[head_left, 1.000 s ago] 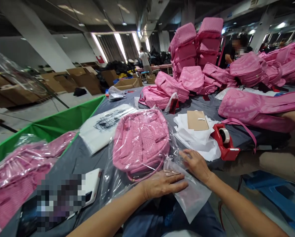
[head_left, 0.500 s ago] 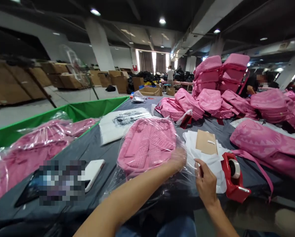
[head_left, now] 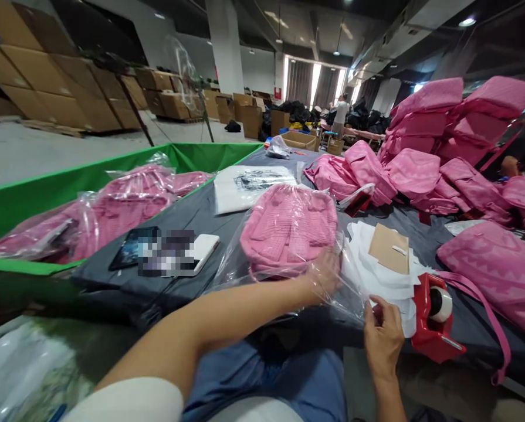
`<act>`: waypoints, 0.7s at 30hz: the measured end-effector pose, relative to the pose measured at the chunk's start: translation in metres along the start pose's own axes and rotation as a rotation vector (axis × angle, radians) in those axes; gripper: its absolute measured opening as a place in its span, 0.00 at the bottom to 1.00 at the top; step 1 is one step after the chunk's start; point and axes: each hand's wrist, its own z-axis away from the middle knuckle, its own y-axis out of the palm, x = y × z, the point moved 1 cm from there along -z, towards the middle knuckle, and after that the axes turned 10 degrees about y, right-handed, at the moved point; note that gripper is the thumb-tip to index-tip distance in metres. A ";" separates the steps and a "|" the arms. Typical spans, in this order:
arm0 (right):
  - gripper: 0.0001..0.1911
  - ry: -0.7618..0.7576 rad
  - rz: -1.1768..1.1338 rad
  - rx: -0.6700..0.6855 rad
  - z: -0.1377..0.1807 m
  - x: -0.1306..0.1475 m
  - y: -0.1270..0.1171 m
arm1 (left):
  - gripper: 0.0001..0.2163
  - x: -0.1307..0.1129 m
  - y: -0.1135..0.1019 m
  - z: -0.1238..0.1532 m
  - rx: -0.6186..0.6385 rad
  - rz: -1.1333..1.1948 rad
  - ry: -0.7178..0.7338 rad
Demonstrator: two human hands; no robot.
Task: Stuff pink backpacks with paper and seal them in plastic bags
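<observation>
A pink backpack lies inside a clear plastic bag on the dark-covered table in front of me. My left hand reaches in under the film, against the backpack's lower right side; its fingers are blurred behind the plastic. Pinched between the thumb and fingers of my right hand is the bag's open edge, pulled out to the right. Just beyond that hand are white paper sheets with a brown card on top. A red tape dispenser stands to its right.
Bagged pink backpacks fill a green-walled bin at left. A tablet and white phone lie on the table. Flat plastic bags lie behind the backpack. More pink backpacks are piled at right, one trailing a strap.
The view has swung left and down, showing my lap. My left hand remains in the bag at the backpack's lower right, and my right hand still pinches the edge.
</observation>
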 end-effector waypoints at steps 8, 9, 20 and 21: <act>0.25 0.241 -0.164 0.144 0.056 -0.033 -0.002 | 0.18 -0.043 -0.057 0.194 -0.421 -0.382 -0.202; 0.26 0.320 -0.185 0.127 0.059 -0.034 -0.002 | 0.16 -0.027 -0.061 0.209 -0.433 -0.421 -0.432; 0.33 0.686 -0.513 0.155 0.059 -0.028 -0.012 | 0.22 -0.009 -0.054 0.312 -0.687 0.212 -1.249; 0.34 0.672 -0.452 0.117 0.061 -0.028 -0.015 | 0.24 -0.014 -0.055 0.315 -0.720 0.228 -1.313</act>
